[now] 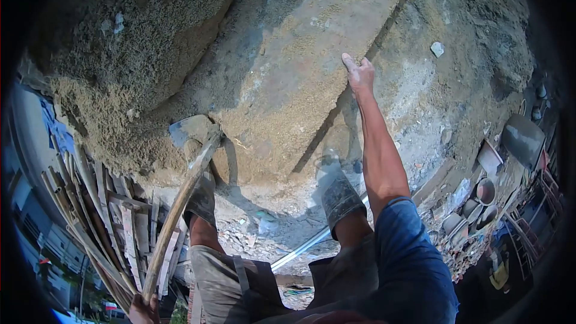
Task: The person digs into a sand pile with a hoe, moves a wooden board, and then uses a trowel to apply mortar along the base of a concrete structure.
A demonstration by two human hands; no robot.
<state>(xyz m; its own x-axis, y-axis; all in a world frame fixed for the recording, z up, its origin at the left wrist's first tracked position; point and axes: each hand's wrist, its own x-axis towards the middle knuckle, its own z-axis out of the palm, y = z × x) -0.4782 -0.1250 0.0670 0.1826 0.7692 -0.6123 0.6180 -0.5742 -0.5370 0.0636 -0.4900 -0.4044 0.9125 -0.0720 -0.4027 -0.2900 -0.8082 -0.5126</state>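
My left hand [144, 311], low at the left, is wrapped round the wooden handle of a hoe [177, 216]. The hoe's metal blade rests against damp sand [138, 54] near my left boot. My right arm reaches forward, and my right hand [360, 75] grips the long edge of a flat sand-coated sheet [294, 72]. Its thumb lies on top while the other fingers curl round the edge, partly hidden. Pale dust covers this hand. The sheet casts a dark shadow along its right side, so that edge appears raised off the ground; its material is hard to tell.
Wooden planks and poles [129, 234] are piled at the left. Buckets and basins [486, 192] stand among rubble at the right. A white pipe [300, 249] runs behind my boots [342, 195]. One pale stone [437, 49] lies on the ground at the upper right.
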